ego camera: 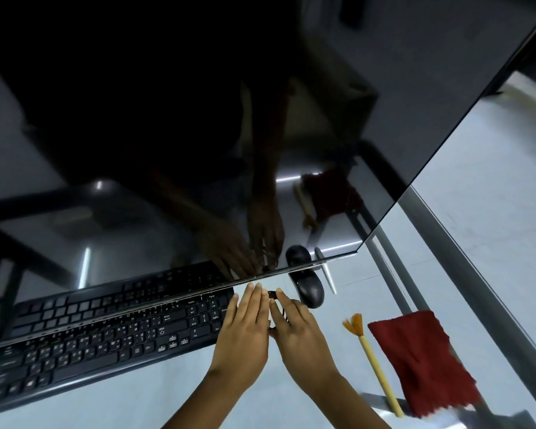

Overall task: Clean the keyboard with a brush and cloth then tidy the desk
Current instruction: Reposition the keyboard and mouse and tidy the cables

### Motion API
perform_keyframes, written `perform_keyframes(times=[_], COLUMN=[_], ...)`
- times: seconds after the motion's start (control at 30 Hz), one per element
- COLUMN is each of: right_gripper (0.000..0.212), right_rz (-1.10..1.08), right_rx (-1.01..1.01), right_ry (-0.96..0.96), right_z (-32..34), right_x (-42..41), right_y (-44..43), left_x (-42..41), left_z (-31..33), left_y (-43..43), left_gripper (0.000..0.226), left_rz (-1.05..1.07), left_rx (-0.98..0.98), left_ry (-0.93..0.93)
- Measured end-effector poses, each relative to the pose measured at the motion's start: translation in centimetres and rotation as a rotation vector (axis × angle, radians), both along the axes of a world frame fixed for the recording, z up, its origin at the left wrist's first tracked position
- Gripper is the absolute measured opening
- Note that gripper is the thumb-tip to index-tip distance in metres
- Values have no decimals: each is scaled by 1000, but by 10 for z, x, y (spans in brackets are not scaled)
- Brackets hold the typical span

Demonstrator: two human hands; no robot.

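A black keyboard [106, 342] lies on the white desk [260, 397], its far edge under the monitor. My left hand [245, 329] lies flat with straight fingers at the keyboard's right end. My right hand [294, 332] is just beside it, and a small black cable [277, 308] shows between the two hands, touched by the right fingers. A brush [373, 360] with a pale wooden handle and orange bristles lies to the right. A red cloth [421, 360] lies beside the brush, near the desk's right edge.
A large dark monitor [260, 134] leans over the back of the desk and mirrors my hands. A black mouse [308, 287] sits behind my right hand, partly under the screen. A grey metal rail [477, 289] runs along the desk's right side.
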State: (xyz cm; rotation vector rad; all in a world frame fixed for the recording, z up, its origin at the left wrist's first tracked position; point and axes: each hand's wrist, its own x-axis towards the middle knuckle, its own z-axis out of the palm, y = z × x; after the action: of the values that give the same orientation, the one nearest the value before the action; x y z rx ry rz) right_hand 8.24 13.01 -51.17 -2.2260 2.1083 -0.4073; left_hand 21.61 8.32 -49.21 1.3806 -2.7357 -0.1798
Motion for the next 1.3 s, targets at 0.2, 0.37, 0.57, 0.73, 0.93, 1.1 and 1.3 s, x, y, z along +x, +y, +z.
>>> perform_keyframes(times=[0.2,0.37,0.57,0.73,0.93,1.1,1.3], right_gripper=[61,61,62,54,45,42,38], right_rz=[8,-1,1,-20,-150,-308,-667], right_rx=[51,85,45,24,-32,-8,151], right_ry=[30,50,29,38,20,-105,-186], right_z=[-6,-6,7,21,66,80,89], right_x=[-1,2,1,-5,-21,-72,-156], right_y=[-17,-24,-12,3,33,66,95], left_x=[12,11,11,12,10,-10,-73], left_z=[-2,-6,3,16,29,48,70], left_y=[14,13,14,12,19,36,53], left_gripper=[55,60,63,63,65,65,45], left_rz=[-34,-6,-19,-42,-98,-88,-51], left_rx=[8,62,74,50,63,94,180], left_ry=[-62,-103,-115,-92,-92,-70,-62])
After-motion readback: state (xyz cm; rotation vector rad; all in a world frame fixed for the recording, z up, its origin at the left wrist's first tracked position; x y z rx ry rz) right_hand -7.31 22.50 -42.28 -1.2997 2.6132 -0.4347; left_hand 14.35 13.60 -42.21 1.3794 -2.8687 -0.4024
